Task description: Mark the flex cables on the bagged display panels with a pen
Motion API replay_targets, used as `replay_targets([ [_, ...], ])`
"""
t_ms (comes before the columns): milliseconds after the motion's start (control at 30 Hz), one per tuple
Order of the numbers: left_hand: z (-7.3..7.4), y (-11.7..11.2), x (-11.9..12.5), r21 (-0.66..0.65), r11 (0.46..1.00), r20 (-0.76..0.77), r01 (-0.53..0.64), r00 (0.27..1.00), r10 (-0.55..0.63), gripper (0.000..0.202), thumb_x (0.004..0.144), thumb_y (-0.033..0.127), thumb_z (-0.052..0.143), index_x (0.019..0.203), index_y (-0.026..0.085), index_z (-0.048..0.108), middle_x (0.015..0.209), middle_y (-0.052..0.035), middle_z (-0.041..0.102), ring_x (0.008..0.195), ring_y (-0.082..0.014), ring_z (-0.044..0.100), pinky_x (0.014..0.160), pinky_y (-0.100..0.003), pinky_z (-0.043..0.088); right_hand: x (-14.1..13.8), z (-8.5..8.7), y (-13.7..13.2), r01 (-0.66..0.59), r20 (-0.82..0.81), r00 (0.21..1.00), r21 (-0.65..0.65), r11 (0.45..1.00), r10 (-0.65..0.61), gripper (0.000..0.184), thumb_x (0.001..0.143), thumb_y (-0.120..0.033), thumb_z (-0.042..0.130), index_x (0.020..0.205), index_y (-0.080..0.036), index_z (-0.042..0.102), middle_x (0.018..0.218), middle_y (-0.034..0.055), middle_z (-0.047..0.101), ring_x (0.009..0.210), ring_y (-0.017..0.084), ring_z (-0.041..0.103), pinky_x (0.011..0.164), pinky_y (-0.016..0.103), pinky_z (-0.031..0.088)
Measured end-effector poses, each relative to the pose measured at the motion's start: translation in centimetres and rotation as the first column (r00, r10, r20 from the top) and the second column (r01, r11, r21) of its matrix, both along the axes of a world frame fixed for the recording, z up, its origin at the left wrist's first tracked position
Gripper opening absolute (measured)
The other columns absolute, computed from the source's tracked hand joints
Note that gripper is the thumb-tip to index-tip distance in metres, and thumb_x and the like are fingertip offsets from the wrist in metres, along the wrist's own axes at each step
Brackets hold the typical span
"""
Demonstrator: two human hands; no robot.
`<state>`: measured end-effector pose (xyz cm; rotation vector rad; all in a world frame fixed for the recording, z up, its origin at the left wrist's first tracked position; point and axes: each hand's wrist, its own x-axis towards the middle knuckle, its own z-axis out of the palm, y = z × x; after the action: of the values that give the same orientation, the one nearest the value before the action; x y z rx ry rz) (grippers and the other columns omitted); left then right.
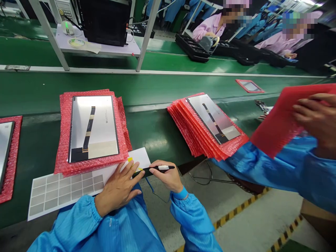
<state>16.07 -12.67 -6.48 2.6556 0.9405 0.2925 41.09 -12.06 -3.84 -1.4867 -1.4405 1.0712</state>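
Gripping a black marker pen [147, 172] in the closed fingers [162, 173] of the right hand [168, 180], with the left hand [118, 189] spread open on a white sheet [60, 196] printed with a grey grid, thin and light, so best pinned flat at its edge. Sheet lies on the green line table [154, 129], touching a stack of red bubble-wrap pouches [61, 168] topped by a display panel [93, 129], stiff but fragile, best held by its rim. Farther right, a second stack [183, 126]; beyond, a co-worker's hand [315, 119] holds up a red pouch [273, 129].
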Motion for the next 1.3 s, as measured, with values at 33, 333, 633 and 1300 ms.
replay_targets([
  [33,0.1,0.0,0.0,-0.009,1.0,0.002,0.0,1.0,0.0,0.066,0.1,0.053,0.061,0.159,0.03,0.041,0.168,-0.0133,0.037,0.154,-0.0363,0.036,0.123,-0.058,0.032,0.1,0.4,-0.1,0.012,-0.009,1.0,0.007,1.0,-0.011,0.011,0.08,-0.031,0.082,0.081,-0.02,0.083,0.075,0.0058,0.079,0.062,0.019,0.068,0.057,0.029,0.052],
  [333,2.9,-0.2,-0.9,0.124,0.991,0.349,0.045,0.933,-0.086,0.047,0.101,0.027,0.056,0.146,0.014,0.054,0.143,-0.018,0.064,0.144,-0.0327,0.053,0.118,-0.053,0.047,-0.8,3.8,0.9,0.097,-0.111,0.99,0.112,0.989,-0.085,0.014,0.08,-0.034,0.086,0.086,-0.022,0.083,0.082,0.009,0.078,0.063,0.022,0.069,0.047,0.029,0.051],
  [633,8.2,2.7,-12.8,-0.21,0.739,0.648,-0.64,0.475,0.595,0.051,0.096,0.029,0.067,0.146,0.029,0.056,0.155,-0.0083,0.053,0.147,-0.0307,0.048,0.125,-0.053,0.039,-6.0,6.8,4.7,0.068,-0.234,0.972,0.184,0.981,-0.023,0.019,0.078,-0.037,0.089,0.08,-0.021,0.08,0.072,0.0062,0.077,0.05,0.017,0.063,0.045,0.027,0.051],
  [1300,5.8,5.5,-15.1,-0.331,0.7,0.551,-0.633,0.473,0.688,0.078,0.094,0.04,0.071,0.16,0.025,0.033,0.169,-0.0166,0.028,0.155,-0.0396,0.034,0.122,-0.062,0.038,-11.8,9.6,7.6,-0.084,-0.13,0.987,0.092,0.992,0.096,0.012,0.078,-0.03,0.083,0.079,-0.02,0.076,0.067,0.0028,0.071,0.056,0.016,0.06,0.053,0.028,0.048],
])
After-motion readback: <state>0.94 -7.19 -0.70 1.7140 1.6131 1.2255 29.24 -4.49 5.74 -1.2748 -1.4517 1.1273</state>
